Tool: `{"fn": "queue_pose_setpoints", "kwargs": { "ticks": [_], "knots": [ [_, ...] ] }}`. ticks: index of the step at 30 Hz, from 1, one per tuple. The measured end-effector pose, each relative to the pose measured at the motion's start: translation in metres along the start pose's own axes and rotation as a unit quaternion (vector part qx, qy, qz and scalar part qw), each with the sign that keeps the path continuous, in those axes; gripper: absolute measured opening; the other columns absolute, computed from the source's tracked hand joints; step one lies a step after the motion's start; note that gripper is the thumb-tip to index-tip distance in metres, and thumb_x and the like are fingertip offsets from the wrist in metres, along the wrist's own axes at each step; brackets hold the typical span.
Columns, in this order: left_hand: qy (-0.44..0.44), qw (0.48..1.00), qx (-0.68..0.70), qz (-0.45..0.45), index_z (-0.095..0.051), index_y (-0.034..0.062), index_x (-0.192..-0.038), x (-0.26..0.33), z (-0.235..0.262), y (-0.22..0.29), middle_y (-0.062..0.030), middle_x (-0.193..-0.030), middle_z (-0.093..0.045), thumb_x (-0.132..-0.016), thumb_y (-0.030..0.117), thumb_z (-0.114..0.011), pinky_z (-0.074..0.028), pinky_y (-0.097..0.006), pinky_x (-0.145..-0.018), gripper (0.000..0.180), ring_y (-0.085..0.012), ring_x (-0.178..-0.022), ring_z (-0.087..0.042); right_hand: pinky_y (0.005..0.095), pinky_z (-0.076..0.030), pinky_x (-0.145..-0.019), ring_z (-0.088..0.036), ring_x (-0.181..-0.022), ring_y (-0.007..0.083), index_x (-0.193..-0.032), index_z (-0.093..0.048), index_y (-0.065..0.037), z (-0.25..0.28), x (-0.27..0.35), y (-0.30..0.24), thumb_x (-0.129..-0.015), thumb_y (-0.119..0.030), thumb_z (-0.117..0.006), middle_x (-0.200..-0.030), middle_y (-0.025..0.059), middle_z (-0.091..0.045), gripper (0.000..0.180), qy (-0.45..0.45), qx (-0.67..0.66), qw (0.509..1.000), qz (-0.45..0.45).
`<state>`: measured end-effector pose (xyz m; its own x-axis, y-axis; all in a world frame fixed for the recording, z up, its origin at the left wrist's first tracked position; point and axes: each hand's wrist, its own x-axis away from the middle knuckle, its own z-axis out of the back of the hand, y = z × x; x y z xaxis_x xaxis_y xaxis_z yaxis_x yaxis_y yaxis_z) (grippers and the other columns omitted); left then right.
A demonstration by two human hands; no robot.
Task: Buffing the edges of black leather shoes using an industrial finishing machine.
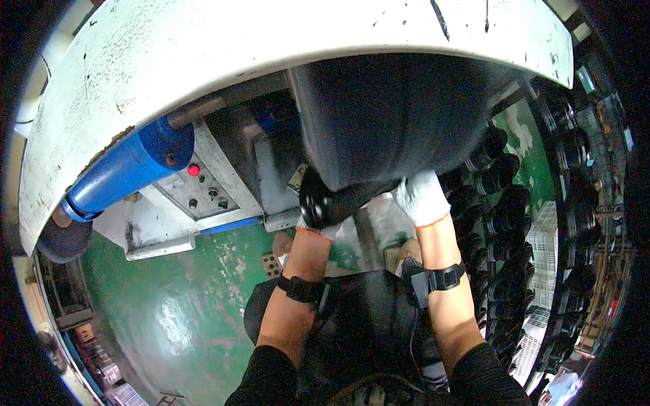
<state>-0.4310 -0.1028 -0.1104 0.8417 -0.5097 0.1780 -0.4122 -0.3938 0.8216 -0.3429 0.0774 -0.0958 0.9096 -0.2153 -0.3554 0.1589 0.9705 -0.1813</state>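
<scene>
The green floor (128, 291) here is scuffed, its paint worn to pale patches, and a white glare of light (174, 325) shines on it. Over on the right, black rounded things (497, 174) hang in rows near white slatted crates (543, 233); more pale crates (125, 394) sit far left.

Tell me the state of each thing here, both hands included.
Black shoe: held aloft, lying crosswise
Left hand: gloved, mostly hidden behind the shoe
Right hand: white-gloved, at the shoe's right end
Dark machine part: streaked with blur, seemingly moving
Red button: bright; lit or not, unclear
White cover: marked with black streaks
Green floor: paint patchily worn
</scene>
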Motion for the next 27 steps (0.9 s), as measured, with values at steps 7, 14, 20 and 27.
{"fn": "queue_pose_setpoints", "kwargs": {
  "ticks": [7,14,20,27],
  "knots": [
    [-0.061,0.993,0.014,-0.098,-0.045,0.0031,-0.133,-0.026,0.008,-0.015,-0.0139,-0.134,-0.05,-0.097,0.042,-0.04,-0.039,-0.04,-0.103,0.053,-0.0299,-0.119,-0.049,0.0475,-0.038,-0.101,-0.051,-0.11,0.0392,-0.113,-0.058,0.001,0.011,0.0,-0.009,-0.08,-0.018,-0.054,-0.118,0.0218,-0.057,0.038,-0.107,-0.086,0.99,0.027],
    [0.007,0.973,0.227,-0.049,-0.046,0.008,-0.133,-0.029,0.026,0.014,-0.0099,-0.134,-0.05,-0.099,0.042,-0.035,-0.039,-0.042,-0.103,0.049,-0.0287,-0.118,-0.049,0.0495,-0.042,-0.097,-0.055,-0.111,0.0364,-0.117,-0.061,-0.005,0.06,-0.019,-0.061,-0.079,-0.027,-0.055,-0.122,0.0205,-0.058,0.043,-0.049,0.137,0.978,0.148],
    [0.061,0.942,0.317,-0.097,-0.049,0.0099,-0.132,-0.012,0.023,0.064,-0.008,-0.129,-0.054,-0.096,0.051,-0.038,-0.04,-0.039,-0.102,0.056,-0.0267,-0.115,-0.052,0.0509,-0.039,-0.1,-0.05,-0.114,0.0424,-0.119,-0.062,-0.017,0.038,-0.031,-0.119,-0.076,-0.036,-0.062,-0.123,0.0204,-0.056,0.047,0.035,-0.103,0.992,0.06],
    [0.054,0.938,0.341,-0.028,-0.056,0.013,-0.123,0.0,-0.008,0.04,-0.005,-0.12,-0.061,-0.095,0.05,-0.04,-0.051,-0.036,-0.087,0.049,-0.0239,-0.104,-0.06,0.0494,-0.043,-0.095,-0.056,-0.108,0.0391,-0.119,-0.061,-0.011,0.068,-0.043,-0.106,-0.081,-0.031,-0.057,-0.12,0.0182,-0.06,0.044,0.089,0.01,0.996,0.022]
  ]
}}
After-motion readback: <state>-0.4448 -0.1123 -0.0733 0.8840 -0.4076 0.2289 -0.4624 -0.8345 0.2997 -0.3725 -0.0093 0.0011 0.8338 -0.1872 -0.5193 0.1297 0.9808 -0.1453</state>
